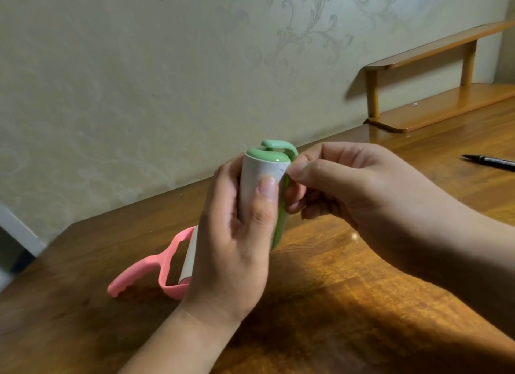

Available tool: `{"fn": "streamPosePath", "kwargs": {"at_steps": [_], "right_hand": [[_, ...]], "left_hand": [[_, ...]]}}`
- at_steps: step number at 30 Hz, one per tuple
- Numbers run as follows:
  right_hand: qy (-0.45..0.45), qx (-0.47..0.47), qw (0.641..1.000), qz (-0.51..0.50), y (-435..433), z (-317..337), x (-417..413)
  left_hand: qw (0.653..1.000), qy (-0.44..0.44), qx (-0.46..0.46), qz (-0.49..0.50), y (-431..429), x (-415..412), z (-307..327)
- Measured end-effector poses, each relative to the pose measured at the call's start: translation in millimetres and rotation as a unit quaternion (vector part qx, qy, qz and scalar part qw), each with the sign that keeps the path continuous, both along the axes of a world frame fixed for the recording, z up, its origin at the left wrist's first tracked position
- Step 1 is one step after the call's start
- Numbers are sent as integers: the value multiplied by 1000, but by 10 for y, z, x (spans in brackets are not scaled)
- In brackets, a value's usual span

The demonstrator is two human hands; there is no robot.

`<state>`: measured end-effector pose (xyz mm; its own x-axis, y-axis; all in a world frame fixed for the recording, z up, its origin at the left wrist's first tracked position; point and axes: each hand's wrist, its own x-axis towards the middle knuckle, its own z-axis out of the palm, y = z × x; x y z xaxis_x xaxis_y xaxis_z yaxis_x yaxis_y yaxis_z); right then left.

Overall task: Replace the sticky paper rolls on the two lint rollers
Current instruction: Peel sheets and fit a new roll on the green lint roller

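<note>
My left hand (231, 239) grips a green lint roller (276, 150) upright above the table, thumb pressed on its white sticky paper roll (252, 178). My right hand (340, 178) pinches the edge of the paper near the roll's top, beside the green frame. A pink lint roller (156, 267) with a white paper roll lies on the table at the left, partly hidden behind my left hand.
The wooden table (362, 276) stands against a wallpapered wall. A black pen (490, 161) lies at the far right. A small wooden shelf (434, 94) stands at the back right corner.
</note>
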<state>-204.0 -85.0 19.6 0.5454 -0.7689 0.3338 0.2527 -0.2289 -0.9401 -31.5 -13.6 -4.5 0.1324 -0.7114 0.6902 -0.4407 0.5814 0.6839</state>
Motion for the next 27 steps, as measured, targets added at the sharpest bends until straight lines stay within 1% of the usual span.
{"fn": "streamPosePath", "kwargs": {"at_steps": [2, 5, 10, 13, 17, 19, 22, 25, 27], "right_hand": [[-4, -2, 1000, -4, -10, -8, 13], [-1, -4, 1000, -4, -25, -22, 26], [10, -1, 1000, -14, -4, -21, 52], [14, -9, 999, -30, 0, -29, 66], [8, -6, 1000, -28, -6, -47, 67], [26, -12, 999, -26, -13, -52, 62], [39, -23, 998, -32, -25, -40, 51], [24, -37, 999, -31, -28, -31, 20], [14, -25, 999, -32, -42, -40, 13]], "left_hand": [[999, 29, 14, -3, 0, -25, -2], [995, 97, 27, -22, -23, -22, -16], [981, 184, 60, -10, -66, -27, -30], [975, 209, 75, -10, -69, -23, -23], [965, 243, 87, 41, -77, 10, -68], [963, 247, 94, 54, -77, 19, -77], [969, 226, 93, 39, -78, 13, -64], [977, 200, 71, 34, -71, 7, -22], [981, 182, 59, 37, -67, 24, -10]]}}
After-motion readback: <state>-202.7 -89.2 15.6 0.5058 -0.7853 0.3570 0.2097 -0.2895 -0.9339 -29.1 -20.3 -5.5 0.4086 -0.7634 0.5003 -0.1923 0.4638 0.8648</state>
